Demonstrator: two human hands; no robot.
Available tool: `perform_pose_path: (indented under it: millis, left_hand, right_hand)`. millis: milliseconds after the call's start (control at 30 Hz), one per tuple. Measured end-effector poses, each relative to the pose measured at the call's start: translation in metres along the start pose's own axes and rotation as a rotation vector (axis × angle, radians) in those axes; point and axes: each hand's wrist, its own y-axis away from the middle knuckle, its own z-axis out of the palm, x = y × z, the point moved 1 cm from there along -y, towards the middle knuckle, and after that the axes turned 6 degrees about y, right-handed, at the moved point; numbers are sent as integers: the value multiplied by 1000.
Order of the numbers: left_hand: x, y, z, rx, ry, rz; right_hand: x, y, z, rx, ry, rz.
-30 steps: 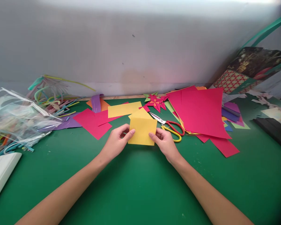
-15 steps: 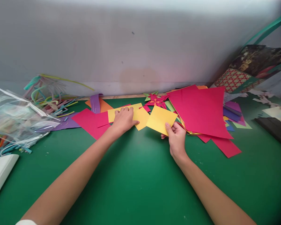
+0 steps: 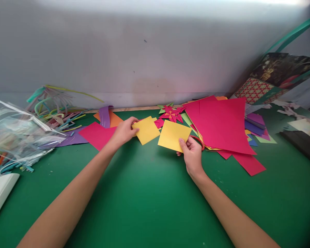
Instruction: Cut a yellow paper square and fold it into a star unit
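Observation:
My right hand [image 3: 192, 156] is closed on a square of yellow paper [image 3: 173, 134], thumb on top and fingers underneath. Just behind that hand shows a red loop [image 3: 200, 142], like a scissors handle; the remainder is hidden. At the left, my left hand [image 3: 125, 132] pinches the left corner of a second yellow paper [image 3: 146, 130], which looks slightly raised. More yellow paper peeks out behind it. Beyond the two squares lies a folded red paper star [image 3: 172, 113] with yellow in its centre, beside green folded points [image 3: 163, 109].
Large red sheets [image 3: 222, 124] are piled on the right of the green table [image 3: 150, 203]. Red paper [image 3: 95, 133] and a purple strip [image 3: 104, 117] lie left. A clear plastic bag [image 3: 23, 127] and pipe cleaners [image 3: 59, 115] are far left. A patterned bag [image 3: 258, 88] stands back right.
My left hand has gone from lying over the yellow paper to its left corner, and that paper has shifted. My right hand has moved slightly left with its yellow square.

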Motion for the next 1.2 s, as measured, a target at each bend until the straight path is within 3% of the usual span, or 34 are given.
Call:
perform_pose_path:
  millis: [133,233,300,367,467,533,567,733,1033,1200]
  left_hand:
    - [-38,15,-42,131,-247,-80]
    - [-42,34,-55,263,-318,-93]
    - [-25,50,-48,379,-219,2]
    - [2,67,-28,303,115,94]
    - [39,87,10,-64,659,-32]
    - [53,95,30,-179,861,-86]
    - [56,97,36,-173,925,-102]
    - [48,102,49,-117,963,-128]
    - [50,105,48,-45,999,-172]
    - [47,107,50,-5,960,-210]
  right_hand:
    - [0,4,5,-29,80,3]
    - [-1,9,11,-66,123,23]
    - [-2,12,15,-123,120,16]
    - [-3,15,19,-182,115,-22]
    - [-6,18,21,-252,124,-62]
    - [-7,20,21,-290,122,-61]
    - [-8,20,21,-299,119,-62]
    - [-8,20,19,-279,114,-81]
    - [-9,16,19,-252,-72,-81]
    - [-4,16,19,-248,-4,-89]
